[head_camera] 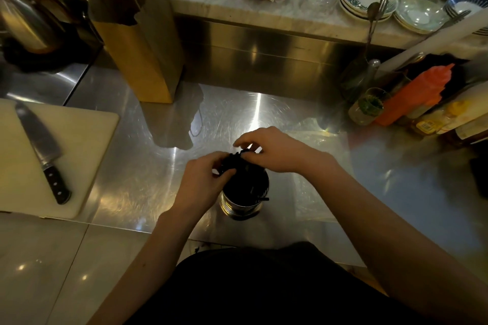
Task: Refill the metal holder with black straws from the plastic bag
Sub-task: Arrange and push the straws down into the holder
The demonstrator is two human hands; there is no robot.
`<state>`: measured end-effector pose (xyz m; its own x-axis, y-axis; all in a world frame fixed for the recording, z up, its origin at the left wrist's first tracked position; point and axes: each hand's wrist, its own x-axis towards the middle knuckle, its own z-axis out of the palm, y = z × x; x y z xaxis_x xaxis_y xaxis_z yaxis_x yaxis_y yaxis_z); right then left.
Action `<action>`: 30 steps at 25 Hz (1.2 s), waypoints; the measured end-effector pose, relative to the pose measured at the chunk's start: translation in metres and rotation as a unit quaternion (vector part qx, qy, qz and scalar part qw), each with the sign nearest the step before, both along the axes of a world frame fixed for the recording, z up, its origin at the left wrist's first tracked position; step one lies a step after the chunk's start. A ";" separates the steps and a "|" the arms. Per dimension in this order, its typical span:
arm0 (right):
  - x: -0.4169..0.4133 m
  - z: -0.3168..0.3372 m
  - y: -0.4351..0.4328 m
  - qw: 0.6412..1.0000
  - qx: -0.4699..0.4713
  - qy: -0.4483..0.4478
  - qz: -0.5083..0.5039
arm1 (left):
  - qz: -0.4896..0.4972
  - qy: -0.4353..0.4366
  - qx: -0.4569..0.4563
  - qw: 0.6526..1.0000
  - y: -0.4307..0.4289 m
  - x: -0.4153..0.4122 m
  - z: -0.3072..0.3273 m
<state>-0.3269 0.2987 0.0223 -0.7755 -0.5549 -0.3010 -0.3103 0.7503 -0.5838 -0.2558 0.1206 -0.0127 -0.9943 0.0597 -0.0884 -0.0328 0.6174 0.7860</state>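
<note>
Black straws [238, 164] stand in the metal holder [241, 206]; my left hand [202, 183] and right hand [274, 152] both pinch their tops. Yellow bottle label [425, 126]: unreadable.

One holder [241, 206], one paper bag [140, 45] and one knife [43, 155] are counted. Two hands, left hand [204, 182] and right hand [274, 152], are seen. The straws [237, 163] cannot be counted.

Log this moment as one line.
left hand: grips black straws | right hand: pinches black straws | metal holder: upright, straws inside
</note>
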 end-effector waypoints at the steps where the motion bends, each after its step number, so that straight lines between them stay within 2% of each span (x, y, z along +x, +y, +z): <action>1: -0.004 0.002 -0.002 1.000 0.017 -0.007 0.015 | 0.000 0.010 -0.002 1.000 0.001 -0.002 0.000; 7: -0.014 0.002 0.003 0.997 0.056 -0.022 0.057 | -0.001 0.044 0.006 0.999 0.005 -0.002 -0.002; 13: -0.010 -0.003 0.006 0.999 0.025 -0.034 0.033 | 0.009 0.055 0.022 0.998 0.005 -0.006 0.006; 23: -0.006 -0.003 0.010 1.000 -0.013 -0.011 -0.013 | 0.014 0.038 0.028 0.999 0.006 -0.009 0.003; 30: -0.005 0.005 0.013 0.999 -0.013 0.046 -0.017 | 0.003 0.038 0.026 0.999 0.007 -0.011 0.005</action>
<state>-0.3322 0.3121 0.0271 -0.8178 -0.5343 -0.2137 -0.3374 0.7461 -0.5740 -0.2669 0.1276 -0.0076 -0.9984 0.0558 -0.0103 0.0238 0.5764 0.8168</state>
